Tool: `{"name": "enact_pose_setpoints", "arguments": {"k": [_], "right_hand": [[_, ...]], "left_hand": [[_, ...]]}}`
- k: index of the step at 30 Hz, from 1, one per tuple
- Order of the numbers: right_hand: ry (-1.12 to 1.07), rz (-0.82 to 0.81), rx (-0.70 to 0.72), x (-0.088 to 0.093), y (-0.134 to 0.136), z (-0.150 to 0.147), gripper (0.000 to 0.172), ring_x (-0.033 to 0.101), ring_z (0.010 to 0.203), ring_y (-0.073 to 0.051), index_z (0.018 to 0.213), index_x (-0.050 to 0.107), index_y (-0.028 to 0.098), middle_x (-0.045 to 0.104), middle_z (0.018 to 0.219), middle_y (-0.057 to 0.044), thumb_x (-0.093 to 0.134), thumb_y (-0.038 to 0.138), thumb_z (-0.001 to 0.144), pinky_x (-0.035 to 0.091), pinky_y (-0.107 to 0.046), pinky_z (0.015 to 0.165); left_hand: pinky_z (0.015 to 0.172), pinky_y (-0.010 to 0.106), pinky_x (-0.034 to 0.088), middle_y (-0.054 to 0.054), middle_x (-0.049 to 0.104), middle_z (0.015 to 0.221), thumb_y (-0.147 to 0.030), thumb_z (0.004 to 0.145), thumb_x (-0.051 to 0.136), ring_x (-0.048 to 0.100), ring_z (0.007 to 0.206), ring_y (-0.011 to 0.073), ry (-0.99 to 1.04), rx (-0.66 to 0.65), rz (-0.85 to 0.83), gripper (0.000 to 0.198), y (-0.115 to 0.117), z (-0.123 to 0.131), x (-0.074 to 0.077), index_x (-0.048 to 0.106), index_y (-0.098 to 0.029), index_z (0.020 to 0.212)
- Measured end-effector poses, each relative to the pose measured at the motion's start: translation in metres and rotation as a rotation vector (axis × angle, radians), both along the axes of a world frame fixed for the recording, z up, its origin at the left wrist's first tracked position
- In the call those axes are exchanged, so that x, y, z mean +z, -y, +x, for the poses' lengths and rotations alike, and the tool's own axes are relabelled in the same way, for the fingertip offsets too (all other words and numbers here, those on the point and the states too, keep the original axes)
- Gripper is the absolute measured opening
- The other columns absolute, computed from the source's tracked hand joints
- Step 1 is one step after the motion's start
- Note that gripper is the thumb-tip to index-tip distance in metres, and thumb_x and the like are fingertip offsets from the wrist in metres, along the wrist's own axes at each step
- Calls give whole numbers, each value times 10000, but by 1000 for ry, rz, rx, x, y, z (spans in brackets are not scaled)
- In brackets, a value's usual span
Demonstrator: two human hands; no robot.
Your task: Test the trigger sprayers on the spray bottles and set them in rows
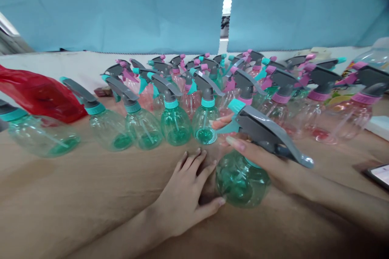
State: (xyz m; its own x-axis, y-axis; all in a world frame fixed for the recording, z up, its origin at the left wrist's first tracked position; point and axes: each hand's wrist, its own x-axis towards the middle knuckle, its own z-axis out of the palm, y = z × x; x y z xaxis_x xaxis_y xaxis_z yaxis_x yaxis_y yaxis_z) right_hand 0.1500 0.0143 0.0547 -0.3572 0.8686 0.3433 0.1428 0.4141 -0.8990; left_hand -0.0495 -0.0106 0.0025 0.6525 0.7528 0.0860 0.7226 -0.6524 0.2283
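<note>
My right hand (258,153) is closed around the neck of a green spray bottle (241,182) with a grey and turquoise trigger head. The bottle's nozzle points to the left and away from me. My left hand (190,190) lies flat on the brown table (100,202), fingers spread, just left of that bottle; its thumb tip comes close to the bottle's base. Beyond my hands, a front row of green spray bottles (175,123) stands upright, the nearest one (205,119) right past my right fingertips.
Several pink spray bottles (349,117) stand at the right and behind. A red plastic bag (42,93) lies at the left, behind a green bottle (42,133). A phone (379,174) rests at the right edge. Blue sheeting (121,8) hangs at the back.
</note>
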Motion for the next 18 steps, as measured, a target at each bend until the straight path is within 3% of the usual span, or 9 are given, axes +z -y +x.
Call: {"name": "enact_pose_setpoints", "arguments": {"k": [7,18], "right_hand": [[-31,-25,-28,5,2,-1,261,598,921,-208,1082,555,282,626,1054,-31,573,361,835,492,-389,872],[-29,9,-41,2,0,0,285,614,730,-187,1089,572,289,649,978,-24,579,372,817,521,-379,734]], "left_hand": [[1073,534,191,171,334,1443,-540,864,529,248,1339,329,-25,3,-2,677,2,1,1,372,-133,1381],[1073,527,191,167,320,1449,-542,870,516,239,1342,317,-22,-2,14,674,1,0,-1,357,-145,1392]]}}
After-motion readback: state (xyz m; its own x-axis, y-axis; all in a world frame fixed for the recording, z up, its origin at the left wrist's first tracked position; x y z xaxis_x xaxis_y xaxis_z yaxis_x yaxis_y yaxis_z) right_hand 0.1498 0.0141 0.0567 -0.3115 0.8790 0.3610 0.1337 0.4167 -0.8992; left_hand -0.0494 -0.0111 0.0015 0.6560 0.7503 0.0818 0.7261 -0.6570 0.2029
